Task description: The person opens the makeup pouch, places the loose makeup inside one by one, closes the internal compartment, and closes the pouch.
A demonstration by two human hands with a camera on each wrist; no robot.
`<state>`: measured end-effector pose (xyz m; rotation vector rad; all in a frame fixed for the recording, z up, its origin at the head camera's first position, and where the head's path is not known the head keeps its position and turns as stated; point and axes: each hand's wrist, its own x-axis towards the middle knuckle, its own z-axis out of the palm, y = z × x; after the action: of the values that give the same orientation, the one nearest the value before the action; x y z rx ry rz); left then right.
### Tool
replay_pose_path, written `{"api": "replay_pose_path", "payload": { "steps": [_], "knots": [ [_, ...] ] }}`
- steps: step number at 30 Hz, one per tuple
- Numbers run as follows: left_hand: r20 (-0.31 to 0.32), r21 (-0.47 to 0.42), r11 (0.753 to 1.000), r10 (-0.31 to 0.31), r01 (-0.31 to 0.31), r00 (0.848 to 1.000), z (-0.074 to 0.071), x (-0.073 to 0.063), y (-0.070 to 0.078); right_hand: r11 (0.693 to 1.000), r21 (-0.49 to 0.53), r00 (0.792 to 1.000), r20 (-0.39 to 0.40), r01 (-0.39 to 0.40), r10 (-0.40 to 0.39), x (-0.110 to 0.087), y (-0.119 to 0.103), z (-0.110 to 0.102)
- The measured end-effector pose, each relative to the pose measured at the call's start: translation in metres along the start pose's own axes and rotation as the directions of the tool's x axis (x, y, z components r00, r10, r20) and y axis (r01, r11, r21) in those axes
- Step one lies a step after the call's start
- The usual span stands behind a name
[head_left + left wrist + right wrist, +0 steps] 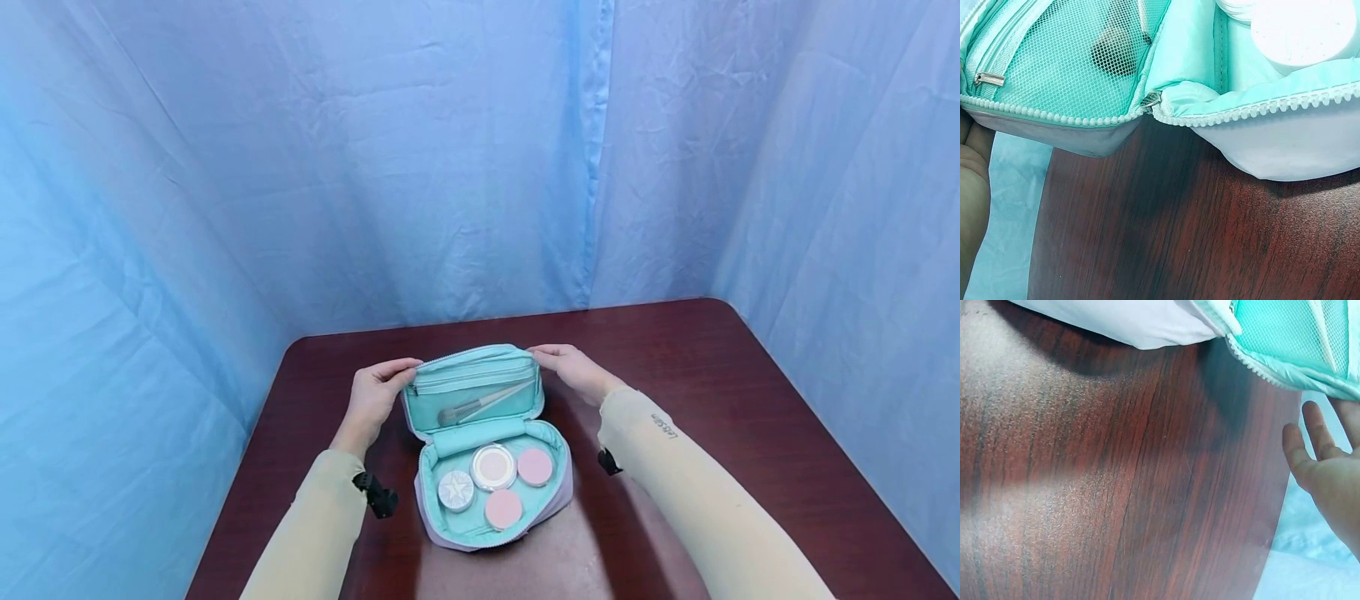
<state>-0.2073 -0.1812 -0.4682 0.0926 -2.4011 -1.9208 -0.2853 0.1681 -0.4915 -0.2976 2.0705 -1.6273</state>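
An unzipped makeup bag (559,494), lavender outside and mint inside, lies on the table with its lid (480,400) tilted up. My left hand (372,398) pinches the lid's upper left corner, and my right hand (576,369) grips the upper right corner, some of its fingers spread below the edge in the right wrist view. Behind the lid's mesh pocket lies a makeup brush (459,413). Inside the base sit a star-patterned round case (456,491), a white-rimmed compact (493,467) and two pink round cases, one at the right (535,467) and one in front (503,509).
The dark reddish wood table (705,400) has rounded far corners. Blue curtains (450,167) hang behind it and along both sides. A metal zipper pull (1151,99) hangs at the hinge in the left wrist view. Black wrist bands (377,495) sit on the sleeves.
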Motion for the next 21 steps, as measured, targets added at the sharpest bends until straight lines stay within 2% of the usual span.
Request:
{"api": "replay_pose_path", "payload": {
  "steps": [5,12,21],
  "knots": [
    [-0.002,-0.002,1.000,0.003,-0.003,1.000,0.000,0.001,-0.001,0.998,0.056,1.000,0.022,0.019,-0.020,0.001,0.004,-0.005],
    [0.001,-0.021,1.000,0.013,-0.013,1.000,-0.002,0.002,-0.005,0.998,0.065,0.998,-0.055,-0.005,0.009,-0.001,0.002,-0.010],
    [0.006,0.000,1.000,0.023,-0.023,1.000,-0.004,0.001,-0.005,0.999,0.045,0.996,-0.088,-0.028,0.032,-0.003,0.000,-0.018]
  ]
}}
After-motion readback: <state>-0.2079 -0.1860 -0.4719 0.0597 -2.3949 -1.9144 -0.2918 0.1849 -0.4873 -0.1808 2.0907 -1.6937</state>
